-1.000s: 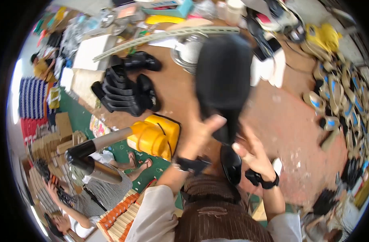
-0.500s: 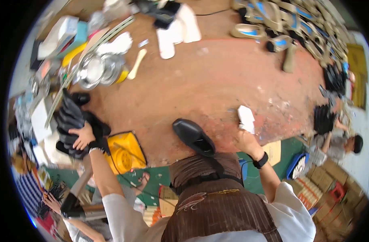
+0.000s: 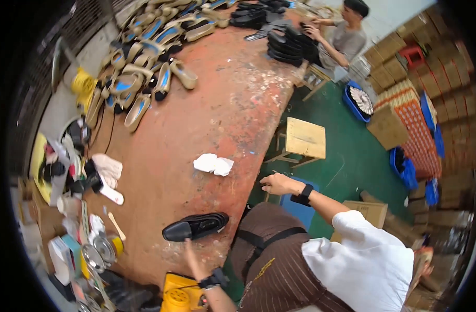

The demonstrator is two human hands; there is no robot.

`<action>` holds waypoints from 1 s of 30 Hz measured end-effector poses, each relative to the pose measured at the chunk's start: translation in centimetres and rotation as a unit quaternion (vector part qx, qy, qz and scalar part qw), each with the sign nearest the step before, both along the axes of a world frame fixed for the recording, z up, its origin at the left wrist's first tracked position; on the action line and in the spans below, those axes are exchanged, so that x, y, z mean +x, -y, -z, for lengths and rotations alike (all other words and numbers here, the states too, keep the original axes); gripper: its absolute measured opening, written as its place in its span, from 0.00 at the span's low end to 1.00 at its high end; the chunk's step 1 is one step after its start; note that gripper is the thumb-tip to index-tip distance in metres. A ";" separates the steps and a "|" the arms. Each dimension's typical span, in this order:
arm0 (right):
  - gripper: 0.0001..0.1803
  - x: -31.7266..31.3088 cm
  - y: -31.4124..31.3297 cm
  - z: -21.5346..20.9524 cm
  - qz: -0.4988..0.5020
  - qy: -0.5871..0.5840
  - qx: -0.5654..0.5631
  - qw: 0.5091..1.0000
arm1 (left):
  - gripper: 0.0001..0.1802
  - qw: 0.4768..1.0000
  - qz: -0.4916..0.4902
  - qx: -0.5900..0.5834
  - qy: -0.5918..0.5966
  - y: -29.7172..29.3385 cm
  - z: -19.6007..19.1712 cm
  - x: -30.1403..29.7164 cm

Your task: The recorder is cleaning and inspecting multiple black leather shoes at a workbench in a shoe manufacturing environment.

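Observation:
A pair of black shoes (image 3: 194, 227) lies on the worn red-brown table close to its near edge, one shoe against the other, toes pointing left. My left hand (image 3: 193, 257) is at the near side of the shoes, by the toe. Its fingers are blurred, so I cannot tell whether they grip. My right hand (image 3: 278, 183) hangs past the table's edge above the floor, fingers loosely bent and apart, with nothing seen in it. Crumpled white paper (image 3: 214, 164) sits on the table beyond the shoes.
Beige shoes with blue insoles (image 3: 160, 78) are heaped at the far left. Black shoes (image 3: 286, 48) are stacked near a seated co-worker (image 3: 342, 39). A wooden stool (image 3: 304, 138) stands beside the table. A yellow tool (image 3: 176, 294) and metal tins (image 3: 98, 254) lie at lower left.
My view has turned to the right. A second black shoe now lies beside the first. My left hand has left the black pile, and the white paper is out of my right hand, on the table.

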State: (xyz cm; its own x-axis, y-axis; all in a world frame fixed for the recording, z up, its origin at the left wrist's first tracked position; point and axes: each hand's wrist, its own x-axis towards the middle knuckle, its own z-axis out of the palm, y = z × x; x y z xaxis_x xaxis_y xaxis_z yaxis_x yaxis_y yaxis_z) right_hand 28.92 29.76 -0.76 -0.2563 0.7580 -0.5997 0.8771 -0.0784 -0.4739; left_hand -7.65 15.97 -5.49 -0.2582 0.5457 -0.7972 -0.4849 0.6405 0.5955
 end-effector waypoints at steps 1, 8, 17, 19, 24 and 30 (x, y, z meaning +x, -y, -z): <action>0.22 0.2 0.5 -0.4 0.028 -0.019 -0.028 0.999 | 0.40 0.994 -0.023 -0.096 0.043 -1.0 -2.9 1.9; 0.25 9.1 0.3 -0.9 0.237 -0.112 -0.135 0.956 | 0.48 0.950 0.036 0.034 -0.309 0.6 3.4 3.7; 0.36 30.6 -17.8 -3.4 0.499 -0.236 0.010 0.834 | 0.47 0.965 0.123 0.155 -0.170 -22.2 -3.8 15.7; 0.41 35.8 -25.4 -4.9 0.529 -0.229 0.081 0.813 | 0.50 0.962 0.171 0.140 -0.159 -29.9 -3.3 20.5; 0.44 47.4 -44.5 -4.2 0.508 -0.159 0.115 0.839 | 0.53 0.962 0.256 0.099 0.001 -47.2 -3.7 38.7; 0.51 58.7 -61.3 1.7 0.423 -0.090 0.152 0.889 | 0.64 0.920 0.355 0.027 0.167 -61.3 -1.6 60.5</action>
